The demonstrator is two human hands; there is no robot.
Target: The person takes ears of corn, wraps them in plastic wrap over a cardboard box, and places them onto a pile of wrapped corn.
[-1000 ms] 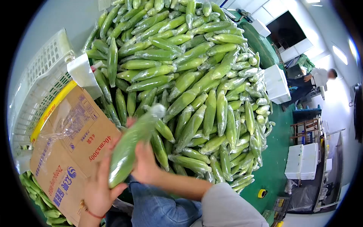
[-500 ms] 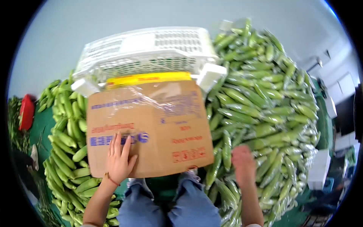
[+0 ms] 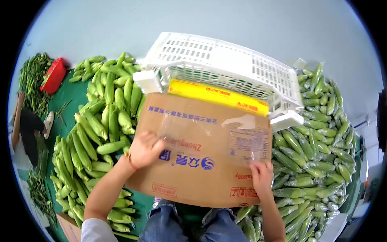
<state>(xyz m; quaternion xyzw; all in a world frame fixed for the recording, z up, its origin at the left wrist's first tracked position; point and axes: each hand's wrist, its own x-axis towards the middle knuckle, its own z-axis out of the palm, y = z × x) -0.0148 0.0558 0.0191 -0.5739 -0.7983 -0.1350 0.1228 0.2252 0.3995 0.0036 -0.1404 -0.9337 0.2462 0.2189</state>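
My left hand (image 3: 146, 150) is over the left part of a brown cardboard sheet (image 3: 189, 177), its fingers curled; whether it pinches anything is hidden. At the sheet's right edge my right hand (image 3: 261, 173) has its fingers bent towards the board. Clear film lies on the cardboard. Behind the board is a yellow roll box (image 3: 217, 97), in front of a white plastic crate (image 3: 225, 54). Unwrapped green corn (image 3: 82, 147) is heaped to the left. Film-wrapped corn (image 3: 310, 161) forms a pile on the right.
A red basin (image 3: 54, 76) stands on the green floor at the far left, near heaped green stalks (image 3: 34, 82). Another person (image 3: 28, 133) is at the left edge, with dark trousers and a light shoe. White foam blocks (image 3: 148, 81) flank the crate.
The view has swung left from the wrapped pile. The wrapped corn that was between my hands is no longer in them. My right hand has moved from the pile to the cardboard; my left fingers have curled.
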